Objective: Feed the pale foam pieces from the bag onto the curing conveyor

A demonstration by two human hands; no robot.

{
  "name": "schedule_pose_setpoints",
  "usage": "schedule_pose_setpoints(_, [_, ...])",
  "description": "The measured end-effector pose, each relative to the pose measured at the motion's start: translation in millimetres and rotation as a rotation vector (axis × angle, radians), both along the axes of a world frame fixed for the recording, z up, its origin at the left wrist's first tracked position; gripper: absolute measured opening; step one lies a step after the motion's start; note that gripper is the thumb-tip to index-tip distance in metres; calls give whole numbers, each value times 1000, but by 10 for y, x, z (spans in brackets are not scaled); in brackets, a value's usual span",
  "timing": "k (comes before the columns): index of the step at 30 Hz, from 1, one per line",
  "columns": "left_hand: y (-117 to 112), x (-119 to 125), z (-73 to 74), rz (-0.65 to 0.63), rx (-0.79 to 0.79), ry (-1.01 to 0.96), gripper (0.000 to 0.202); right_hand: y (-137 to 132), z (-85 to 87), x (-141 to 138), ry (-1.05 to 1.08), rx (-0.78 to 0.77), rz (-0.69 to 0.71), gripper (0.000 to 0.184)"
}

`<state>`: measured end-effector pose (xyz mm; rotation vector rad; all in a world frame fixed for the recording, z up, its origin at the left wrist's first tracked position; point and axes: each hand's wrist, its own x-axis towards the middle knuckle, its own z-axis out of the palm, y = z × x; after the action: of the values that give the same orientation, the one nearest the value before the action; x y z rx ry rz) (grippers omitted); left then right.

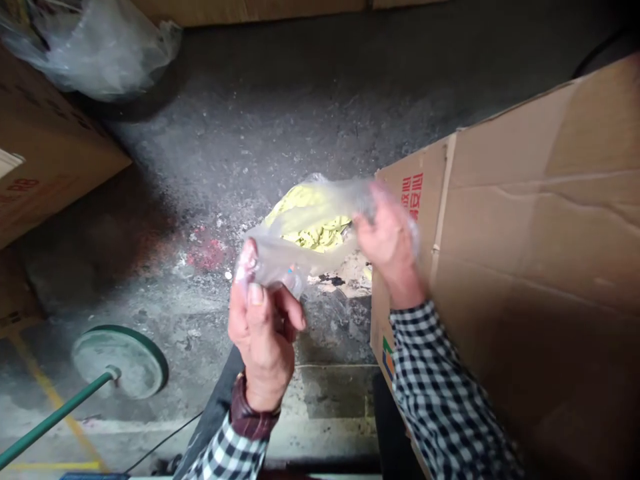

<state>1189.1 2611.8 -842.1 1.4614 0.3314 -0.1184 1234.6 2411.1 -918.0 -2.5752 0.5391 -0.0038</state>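
Note:
A clear plastic bag (280, 257) hangs between my two hands, its mouth spread towards me. Inside it lies a crumpled pale yellow mass (320, 235); what it is made of I cannot make out. My left hand (265, 327) pinches the near left edge of the bag, thumb against the index finger. On the right side, my right hand (387, 240) grips the bag's other edge, somewhat smeared by motion. Its fingers are partly hidden behind the plastic.
A large cardboard box (525, 267) stands close on the right, beside my right arm. More cardboard (55, 153) is at the left, below a filled plastic sack (120, 53). A round green base with a pole (115, 363) stands at lower left on the stained floor (240, 140).

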Motion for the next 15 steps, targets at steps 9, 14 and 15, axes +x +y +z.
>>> schedule_pose_setpoints(9, [3, 32, 73, 11, -18, 4, 63, 284, 648, -208, -574, 23, 18, 25])
schedule_pose_setpoints(14, [-15, -17, 51, -30, 22, 31, 60, 878, -594, -1046, 170, 178, -124, 21])
schedule_pose_setpoints(15, [-12, -35, 35, -37, 20, 35, 60, 921, -895, -1102, 361, 150, -130, 28])
